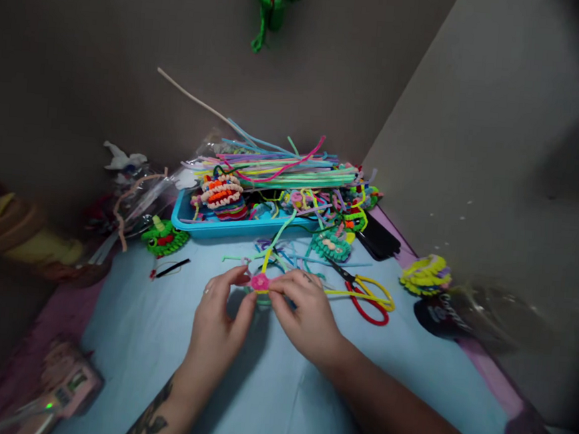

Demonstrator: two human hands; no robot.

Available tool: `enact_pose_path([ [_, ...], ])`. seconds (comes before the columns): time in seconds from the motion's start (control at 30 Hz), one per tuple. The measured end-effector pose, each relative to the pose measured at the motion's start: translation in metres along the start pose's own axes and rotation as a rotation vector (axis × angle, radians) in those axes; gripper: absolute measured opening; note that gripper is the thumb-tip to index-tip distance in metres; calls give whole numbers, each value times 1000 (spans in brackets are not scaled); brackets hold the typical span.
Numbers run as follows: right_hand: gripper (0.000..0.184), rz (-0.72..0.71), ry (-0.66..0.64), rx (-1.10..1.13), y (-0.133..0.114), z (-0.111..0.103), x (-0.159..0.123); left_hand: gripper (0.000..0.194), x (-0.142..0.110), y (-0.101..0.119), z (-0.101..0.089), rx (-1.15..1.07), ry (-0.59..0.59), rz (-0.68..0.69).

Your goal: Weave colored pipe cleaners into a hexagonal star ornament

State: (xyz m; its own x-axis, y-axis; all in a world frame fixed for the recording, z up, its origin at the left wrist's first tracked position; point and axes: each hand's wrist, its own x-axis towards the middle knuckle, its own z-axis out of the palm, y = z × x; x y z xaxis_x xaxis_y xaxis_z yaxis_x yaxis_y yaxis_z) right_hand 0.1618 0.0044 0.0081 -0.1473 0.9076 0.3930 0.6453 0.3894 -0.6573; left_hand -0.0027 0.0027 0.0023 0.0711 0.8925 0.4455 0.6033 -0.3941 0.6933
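Pink fuzzy piece (260, 281), held up between my two hands over the near-middle of the surface (159, 340); surface, light blue with pinkish edges; blue tray (238, 230), at the back, heaped with multicoloured fuzzy stems (293, 170); my right hand (307, 312), fingers pinching the piece's right side; my left hand (222, 312), fingers pinching its left side; scissors (368, 300), red and yellow handles, just beyond my right hand; green figure (163, 237), just left of the tray.

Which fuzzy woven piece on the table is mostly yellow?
The yellow piece at right, by the clear cup; the green piece and teal piece lie by the blue tray.
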Motion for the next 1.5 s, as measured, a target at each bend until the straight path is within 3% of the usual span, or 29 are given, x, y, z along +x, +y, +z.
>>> enact_pose_path([
  [0.13,14,-15,-59,-13,1,-3,0,27,2,0,-3,-88,-129,32],
  [0.4,16,-47,-54,46,1,-5,0,18,8,5,-7,-305,-206,-248],
  [0.8,13,-43,-41,45,5,-9,2,17,8,4,-4,-487,-130,-521],
  [1.07,14,-65,-50,5,5,-9,2,20,9,7,-1,-565,-160,-513],
  [1.23,10,-102,35,-71,4,-6,0,15,9,10,-1,-545,-134,-520],
  [1.4,13,-158,140,-229,19,-25,8,18,16,8,-15,-479,-37,-535],
  [1.5,21,-169,37,-305,36,-42,16,22,20,2,-27,-468,42,-540],
])
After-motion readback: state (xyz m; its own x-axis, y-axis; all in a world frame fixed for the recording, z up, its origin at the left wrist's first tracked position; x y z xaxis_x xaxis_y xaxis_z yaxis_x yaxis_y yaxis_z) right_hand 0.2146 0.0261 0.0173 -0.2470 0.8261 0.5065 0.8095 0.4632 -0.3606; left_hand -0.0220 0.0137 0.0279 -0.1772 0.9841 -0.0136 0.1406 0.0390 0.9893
